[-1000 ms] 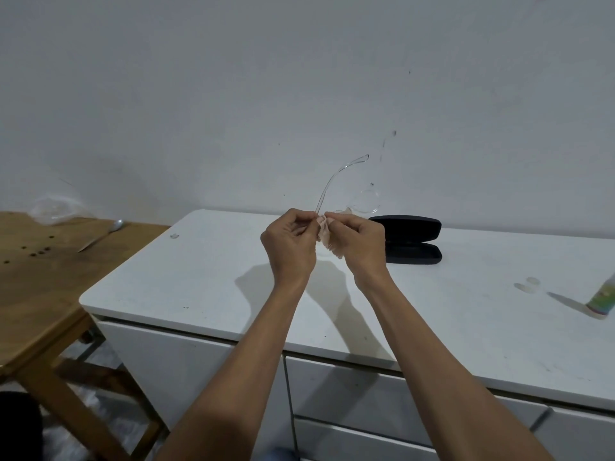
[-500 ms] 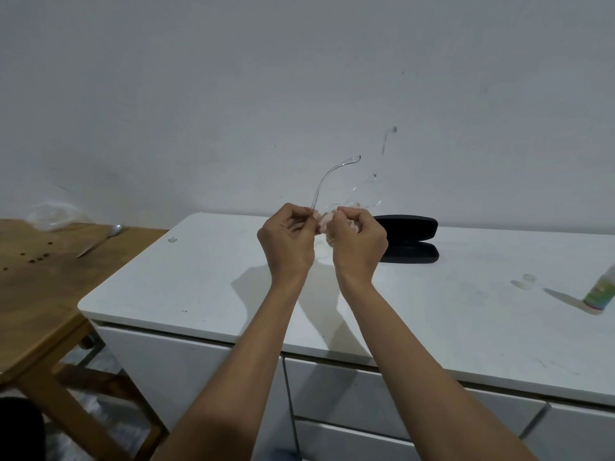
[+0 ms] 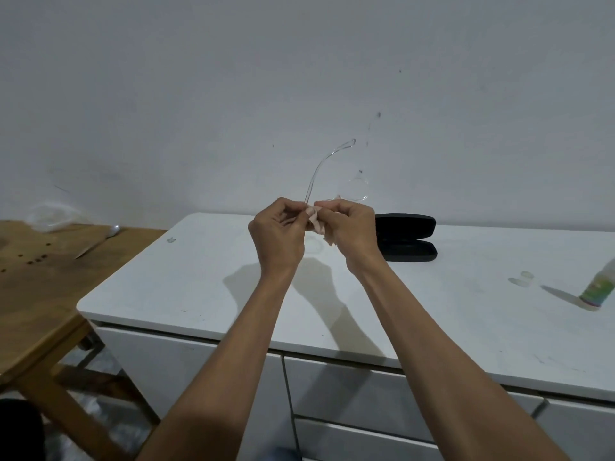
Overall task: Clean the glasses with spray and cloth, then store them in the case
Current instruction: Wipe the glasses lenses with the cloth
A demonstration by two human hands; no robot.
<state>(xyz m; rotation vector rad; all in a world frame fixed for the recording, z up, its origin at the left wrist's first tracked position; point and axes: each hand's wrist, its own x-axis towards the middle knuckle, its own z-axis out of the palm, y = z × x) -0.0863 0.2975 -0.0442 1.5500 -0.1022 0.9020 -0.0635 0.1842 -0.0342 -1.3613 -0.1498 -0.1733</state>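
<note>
Clear-framed glasses (image 3: 356,189) are held up above the white cabinet top (image 3: 213,281), one temple arm curving upward. My left hand (image 3: 278,232) grips the frame near the hinge. My right hand (image 3: 349,227) pinches a small pinkish cloth (image 3: 317,226) against the glasses, close beside the left hand. A black glasses case (image 3: 407,236) lies open on the cabinet top just behind my right hand. The spray bottle (image 3: 599,286) stands at the right edge of the view.
A small clear cap (image 3: 524,277) lies left of the spray bottle. A wooden table (image 3: 43,287) stands to the left, carrying a spoon (image 3: 96,242) and a crumpled plastic bag (image 3: 50,216). Drawers run below the cabinet top.
Both hands stay together on the glasses. The right hand has shifted slightly, the cloth shows more between the hands, and the lens has tilted up to the right.
</note>
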